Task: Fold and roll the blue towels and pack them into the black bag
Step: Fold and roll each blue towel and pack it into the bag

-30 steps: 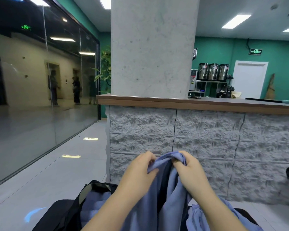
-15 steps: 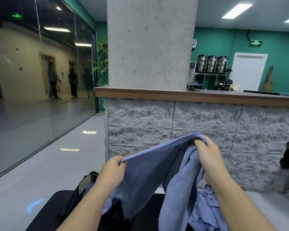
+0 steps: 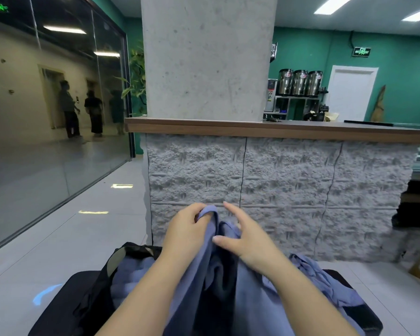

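Arms: both of mine are bare right down to the lower edge of the view; no sleeve reaches into sight.
Wrists: nothing worn on either one, neither watch nor band.
Left hand (image 3: 183, 230): no glove and no ring that I can see; my nails are turned away from the camera.
Right hand (image 3: 246, 241): no glove and no ring either; my nails are short and plain, without polish.
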`<state>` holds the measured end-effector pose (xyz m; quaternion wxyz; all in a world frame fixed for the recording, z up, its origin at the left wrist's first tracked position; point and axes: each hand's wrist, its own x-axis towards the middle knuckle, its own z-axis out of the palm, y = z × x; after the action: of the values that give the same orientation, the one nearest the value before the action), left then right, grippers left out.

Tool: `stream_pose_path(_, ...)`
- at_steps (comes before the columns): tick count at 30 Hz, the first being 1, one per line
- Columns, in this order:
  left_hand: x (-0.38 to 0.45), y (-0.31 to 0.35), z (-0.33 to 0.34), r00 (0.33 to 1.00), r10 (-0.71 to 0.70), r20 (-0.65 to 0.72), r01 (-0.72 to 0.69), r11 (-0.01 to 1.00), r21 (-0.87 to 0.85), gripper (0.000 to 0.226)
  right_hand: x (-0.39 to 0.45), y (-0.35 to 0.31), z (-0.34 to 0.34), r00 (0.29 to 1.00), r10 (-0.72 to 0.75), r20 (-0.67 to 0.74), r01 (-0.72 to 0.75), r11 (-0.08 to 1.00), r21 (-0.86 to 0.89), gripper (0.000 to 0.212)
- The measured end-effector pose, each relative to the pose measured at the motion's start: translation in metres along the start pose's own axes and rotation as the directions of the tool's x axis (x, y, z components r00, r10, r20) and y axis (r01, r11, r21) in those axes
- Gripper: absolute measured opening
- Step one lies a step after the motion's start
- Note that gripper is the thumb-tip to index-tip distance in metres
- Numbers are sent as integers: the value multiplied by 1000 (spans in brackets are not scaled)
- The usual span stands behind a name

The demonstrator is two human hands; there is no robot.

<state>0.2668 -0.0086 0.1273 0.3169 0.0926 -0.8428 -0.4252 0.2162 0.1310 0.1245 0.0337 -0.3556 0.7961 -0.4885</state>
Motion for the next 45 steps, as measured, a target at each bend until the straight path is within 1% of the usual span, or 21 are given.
stream_pose_path(2, -5, 5, 6, 998, 30, 60, -29, 999, -22, 19, 2, 4, 8, 999, -33, -11, 33, 999, -23, 36)
stream_pose_path(4, -10, 4, 5, 991, 64, 116, -57, 996, -64, 18, 3, 5, 7, 994, 3, -105, -8, 999, -44, 12)
stream_pose_path(6, -14, -2, -3, 983, 61, 171, -49, 996, -68, 15, 3, 8, -1, 983, 61, -173, -61, 998, 5, 14)
stream_pose_path(9, -16, -20, -18, 968, -21, 249, 1, 997, 78, 10, 1, 12, -18, 963, 128, -236, -103, 988, 116, 21)
stream_pose_path(10, -17, -23, -22, 961, -49, 271, 29, 997, 77, 11, 0, 13, -23, 962, 140, -233, -111, 985, 132, 23)
stream_pose_path(13, -21, -23, -29, 950, -57, 308, 98, 988, -119, 5, -2, 17, -29, 971, 156, -183, -130, 981, 143, 20)
stream_pose_path(14, -23, -19, -30, 954, -47, 295, 115, 969, -219, 8, -2, 17, -28, 973, 161, -167, -135, 978, 156, 18)
stream_pose_path(16, -28, -11, -26, 964, -41, 261, 156, 887, -435, 19, -4, 18, -26, 973, 188, -132, -164, 971, 174, 15)
stream_pose_path(18, -32, -3, -20, 965, -52, 257, 184, 834, -521, 30, -5, 21, -24, 964, 232, -128, -205, 960, 192, 13)
stream_pose_path(22, -41, 8, -4, 944, -76, 320, 239, 829, -506, 39, -5, 20, -22, 955, 287, -80, -251, 919, 305, 12)
stream_pose_path(24, -43, 8, 4, 934, -64, 350, 231, 857, -460, 43, -6, 17, -18, 959, 280, -39, -235, 865, 444, 3)
stream_pose_path(25, -44, 7, 6, 933, -49, 357, 211, 877, -431, 44, -8, 16, -17, 959, 283, -24, -230, 823, 520, 7)
stream_pose_path(27, -43, 5, 8, 951, -37, 306, 159, 909, -384, 41, -13, 13, -16, 966, 260, 5, -205, 751, 627, 13)
stream_pose_path(30, -43, 8, 6, 990, -11, 138, 54, 949, -311, 29, -18, 9, -16, 975, 217, 47, -188, 699, 690, 23)
stream_pose_path(32, -44, 10, 3, 997, 48, 61, -36, 981, -191, 20, -20, 4, -15, 979, 191, 74, -191, 718, 670, 27)
stream_pose_path(34, -43, 9, 2, 994, 112, 8, -111, 992, -63, 21, -23, 0, -12, 981, 170, 94, -192, 766, 613, 31)
stream_pose_path(37, -41, 5, 1, 962, 267, -64, -258, 959, 119, 23, -25, -7, -6, 988, 136, 67, -152, 865, 478, 27)
stream_pose_path(39, -42, 7, 0, 949, 312, -51, -306, 947, 95, 16, -24, -9, -4, 991, 130, 15, -123, 888, 444, 17)
stream_pose_path(41, -45, 11, 0, 961, 275, -33, -276, 961, -17, 23, -24, -10, -2, 991, 129, -39, -98, 889, 448, 7)
stream_pose_path(43, -47, 14, 0, 975, 221, -27, -223, 972, -81, 30, -25, -11, -1, 991, 119, -59, -82, 899, 429, 6)
stream_pose_path(45, -49, 16, 0, 983, 184, -26, -186, 974, -131, 26, -27, -12, -1, 990, 119, -71, -80, 910, 406, 12)
